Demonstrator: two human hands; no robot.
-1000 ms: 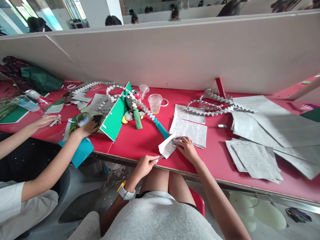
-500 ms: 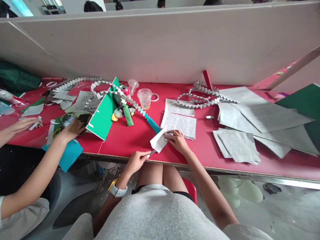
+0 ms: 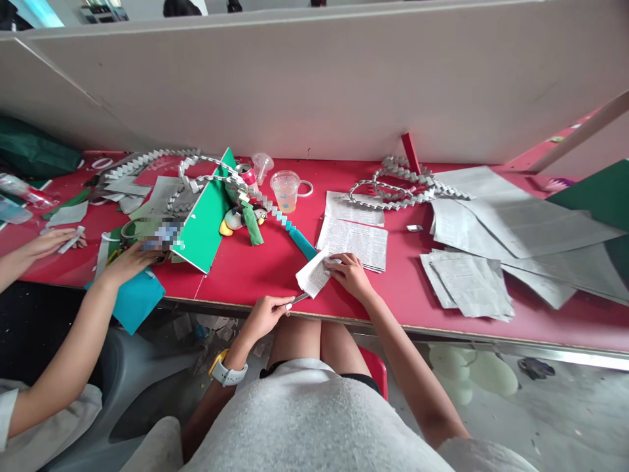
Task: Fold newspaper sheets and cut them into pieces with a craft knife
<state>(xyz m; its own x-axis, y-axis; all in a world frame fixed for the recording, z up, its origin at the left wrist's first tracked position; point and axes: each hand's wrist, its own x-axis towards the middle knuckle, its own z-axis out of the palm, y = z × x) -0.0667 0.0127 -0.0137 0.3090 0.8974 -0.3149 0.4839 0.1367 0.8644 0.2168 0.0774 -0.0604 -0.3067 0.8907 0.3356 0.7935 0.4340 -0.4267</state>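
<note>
My right hand [image 3: 350,275] presses and pinches a folded piece of newspaper [image 3: 312,275] at the near edge of the red table [image 3: 255,269]. My left hand [image 3: 268,313] sits just off the table edge, fingers closed on a small grey blade-like tool [image 3: 297,299] whose tip meets the lower corner of the paper. A white watch with a yellow band is on my left wrist. A stack of cut newspaper sheets [image 3: 356,239] lies just beyond my right hand.
A folded-paper chain [image 3: 393,190] lies at the back right, another [image 3: 216,180] over a green board [image 3: 204,223]. A plastic cup [image 3: 285,191] stands mid-table. Loose newspaper [image 3: 472,282] lies at right. Another person's hands [image 3: 125,262] work at left. A grey partition [image 3: 314,85] stands behind.
The view has tipped down and shifted a little. My hands keep the same hold on paper and tool. The person at left has drawn their hand slightly back along the table.
</note>
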